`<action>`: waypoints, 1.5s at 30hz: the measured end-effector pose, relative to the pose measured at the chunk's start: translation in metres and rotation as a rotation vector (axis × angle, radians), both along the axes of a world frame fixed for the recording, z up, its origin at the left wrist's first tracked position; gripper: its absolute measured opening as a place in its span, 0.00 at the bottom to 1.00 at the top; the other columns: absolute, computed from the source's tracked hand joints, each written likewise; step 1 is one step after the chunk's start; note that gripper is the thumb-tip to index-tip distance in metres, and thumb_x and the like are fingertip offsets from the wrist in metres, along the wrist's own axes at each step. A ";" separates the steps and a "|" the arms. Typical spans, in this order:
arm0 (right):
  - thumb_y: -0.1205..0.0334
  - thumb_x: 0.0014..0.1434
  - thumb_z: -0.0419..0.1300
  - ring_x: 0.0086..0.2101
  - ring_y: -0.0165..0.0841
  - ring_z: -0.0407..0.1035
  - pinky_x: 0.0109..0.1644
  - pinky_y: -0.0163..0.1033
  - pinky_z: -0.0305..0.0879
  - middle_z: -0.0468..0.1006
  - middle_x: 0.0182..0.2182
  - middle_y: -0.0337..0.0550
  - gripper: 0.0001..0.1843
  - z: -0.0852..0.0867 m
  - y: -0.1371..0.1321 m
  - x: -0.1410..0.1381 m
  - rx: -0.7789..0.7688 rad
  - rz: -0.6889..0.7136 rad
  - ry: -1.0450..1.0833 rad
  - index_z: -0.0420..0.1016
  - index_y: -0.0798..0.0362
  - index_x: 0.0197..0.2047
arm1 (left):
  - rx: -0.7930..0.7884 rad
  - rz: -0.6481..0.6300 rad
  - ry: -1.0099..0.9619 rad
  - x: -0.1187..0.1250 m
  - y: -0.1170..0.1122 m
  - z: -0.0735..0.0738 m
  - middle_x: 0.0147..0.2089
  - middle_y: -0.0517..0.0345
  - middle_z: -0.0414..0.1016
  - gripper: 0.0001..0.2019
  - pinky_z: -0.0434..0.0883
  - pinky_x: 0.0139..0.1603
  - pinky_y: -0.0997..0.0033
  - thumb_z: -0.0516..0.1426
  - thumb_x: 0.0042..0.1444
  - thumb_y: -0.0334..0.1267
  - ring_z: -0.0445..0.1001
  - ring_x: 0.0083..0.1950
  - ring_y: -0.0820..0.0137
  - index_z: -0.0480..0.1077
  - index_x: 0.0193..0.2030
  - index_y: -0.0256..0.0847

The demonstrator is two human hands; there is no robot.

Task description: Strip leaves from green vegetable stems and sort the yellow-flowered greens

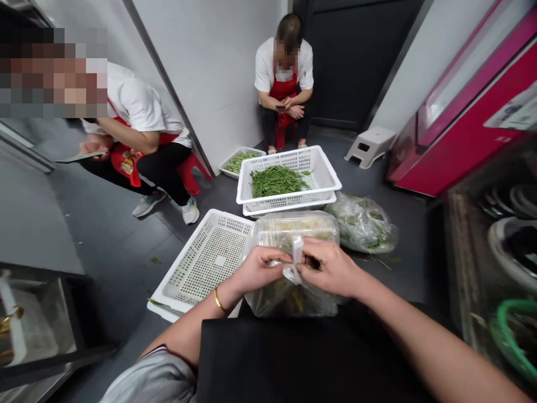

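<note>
The clear plastic bag (274, 298) was shiny and wrinkled, with yellowish contents showing through. It was between a white basket (205, 257) and a bag of greens (364, 224). The left hand (260, 268) and the right hand (333, 267) pinched its gathered top, fingertips nearly together. The floor (109, 246) was dark grey, the wall (210, 67) pale.

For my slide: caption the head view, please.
Left hand and right hand pinch a clear plastic bag near white baskets.

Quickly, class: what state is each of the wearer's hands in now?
Left hand: closed, pinching the gathered plastic bag.
Right hand: closed, pinching the same bag.
</note>
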State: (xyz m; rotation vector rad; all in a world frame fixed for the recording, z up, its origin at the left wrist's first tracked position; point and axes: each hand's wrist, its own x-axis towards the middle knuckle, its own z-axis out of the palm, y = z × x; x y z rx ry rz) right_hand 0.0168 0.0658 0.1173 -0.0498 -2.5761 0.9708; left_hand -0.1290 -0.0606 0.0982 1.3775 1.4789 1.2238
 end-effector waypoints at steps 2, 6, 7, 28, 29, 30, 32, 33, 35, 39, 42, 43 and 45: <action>0.70 0.50 0.53 0.25 0.26 0.57 0.30 0.32 0.54 0.62 0.22 0.36 0.05 -0.002 0.006 -0.001 -0.074 0.010 0.021 0.63 0.55 0.24 | -0.012 0.046 -0.028 -0.003 0.003 -0.002 0.33 0.51 0.78 0.10 0.70 0.35 0.71 0.60 0.50 0.41 0.74 0.33 0.68 0.76 0.32 0.35; 0.67 0.51 0.55 0.25 0.24 0.57 0.30 0.30 0.54 0.63 0.23 0.35 0.05 -0.007 0.010 -0.006 -0.255 -0.110 -0.006 0.64 0.55 0.25 | 0.010 0.121 0.023 -0.008 0.012 -0.004 0.30 0.53 0.77 0.07 0.70 0.35 0.71 0.61 0.49 0.39 0.73 0.31 0.69 0.76 0.30 0.37; 0.66 0.51 0.56 0.25 0.24 0.56 0.29 0.30 0.53 0.63 0.23 0.35 0.05 -0.007 0.010 -0.008 -0.286 -0.125 -0.035 0.64 0.55 0.25 | 0.018 0.120 0.036 -0.009 0.013 -0.004 0.29 0.54 0.76 0.06 0.69 0.35 0.71 0.61 0.49 0.38 0.73 0.31 0.70 0.77 0.29 0.37; 0.64 0.61 0.47 0.24 0.28 0.60 0.27 0.35 0.49 0.68 0.24 0.42 0.14 -0.024 -0.003 -0.001 0.546 -0.251 0.096 0.69 0.57 0.28 | -0.100 0.274 -0.025 -0.006 0.014 -0.007 0.21 0.61 0.69 0.07 0.63 0.25 0.78 0.64 0.43 0.36 0.65 0.23 0.76 0.72 0.25 0.34; 0.65 0.61 0.47 0.24 0.28 0.60 0.26 0.35 0.48 0.68 0.24 0.41 0.14 -0.022 -0.001 -0.002 0.608 -0.221 0.107 0.68 0.56 0.28 | -0.106 0.275 -0.033 -0.006 0.015 -0.008 0.21 0.60 0.69 0.07 0.63 0.25 0.78 0.64 0.42 0.36 0.65 0.23 0.76 0.73 0.25 0.34; 0.65 0.61 0.46 0.24 0.28 0.60 0.27 0.36 0.48 0.67 0.24 0.41 0.13 -0.019 0.001 -0.004 0.661 -0.189 0.113 0.67 0.56 0.28 | -0.111 0.276 -0.047 -0.007 0.015 -0.008 0.21 0.60 0.70 0.07 0.64 0.26 0.77 0.64 0.41 0.36 0.66 0.23 0.75 0.73 0.25 0.34; 0.66 0.61 0.46 0.25 0.29 0.61 0.28 0.36 0.50 0.67 0.24 0.41 0.12 -0.015 0.005 -0.008 0.735 -0.127 0.121 0.66 0.56 0.28 | -0.124 0.270 -0.080 -0.009 0.017 -0.009 0.22 0.59 0.72 0.07 0.65 0.27 0.76 0.64 0.40 0.35 0.67 0.24 0.74 0.74 0.25 0.33; 0.66 0.61 0.46 0.26 0.30 0.61 0.28 0.37 0.50 0.67 0.25 0.41 0.11 -0.013 0.006 -0.010 0.760 -0.102 0.124 0.65 0.55 0.29 | -0.132 0.256 -0.090 -0.010 0.018 -0.009 0.22 0.58 0.73 0.07 0.66 0.27 0.76 0.64 0.41 0.35 0.68 0.24 0.74 0.74 0.26 0.33; 0.65 0.61 0.47 0.26 0.30 0.61 0.29 0.37 0.51 0.67 0.25 0.40 0.10 -0.009 0.011 -0.014 0.806 -0.053 0.134 0.65 0.55 0.29 | -0.144 0.203 -0.079 -0.014 0.021 -0.009 0.22 0.58 0.73 0.06 0.65 0.26 0.77 0.63 0.43 0.35 0.68 0.24 0.74 0.74 0.25 0.33; 0.66 0.62 0.45 0.27 0.30 0.59 0.28 0.37 0.49 0.67 0.26 0.40 0.11 0.007 0.030 -0.021 0.940 0.089 0.168 0.66 0.55 0.32 | -0.150 0.058 -0.006 -0.019 0.027 -0.004 0.24 0.57 0.76 0.05 0.66 0.28 0.76 0.61 0.45 0.35 0.70 0.25 0.72 0.76 0.25 0.34; 0.69 0.63 0.43 0.27 0.29 0.58 0.28 0.36 0.48 0.67 0.27 0.40 0.13 0.031 0.052 -0.019 1.009 0.143 0.197 0.67 0.55 0.32 | -0.180 -0.005 -0.028 -0.014 0.028 0.001 0.27 0.53 0.78 0.06 0.68 0.30 0.75 0.61 0.46 0.36 0.72 0.28 0.70 0.78 0.28 0.35; 0.68 0.63 0.43 0.27 0.28 0.57 0.29 0.36 0.48 0.67 0.28 0.41 0.14 0.038 0.059 -0.016 1.006 0.115 0.195 0.67 0.55 0.32 | -0.186 -0.014 -0.044 -0.012 0.028 0.003 0.28 0.52 0.78 0.07 0.68 0.30 0.74 0.61 0.46 0.37 0.73 0.29 0.69 0.78 0.29 0.36; 0.66 0.63 0.44 0.26 0.27 0.56 0.28 0.35 0.48 0.67 0.29 0.42 0.14 0.045 0.067 -0.010 0.954 0.008 0.160 0.67 0.56 0.31 | -0.178 -0.001 -0.076 -0.010 0.027 0.004 0.28 0.51 0.78 0.08 0.69 0.32 0.73 0.61 0.47 0.39 0.74 0.30 0.68 0.78 0.29 0.36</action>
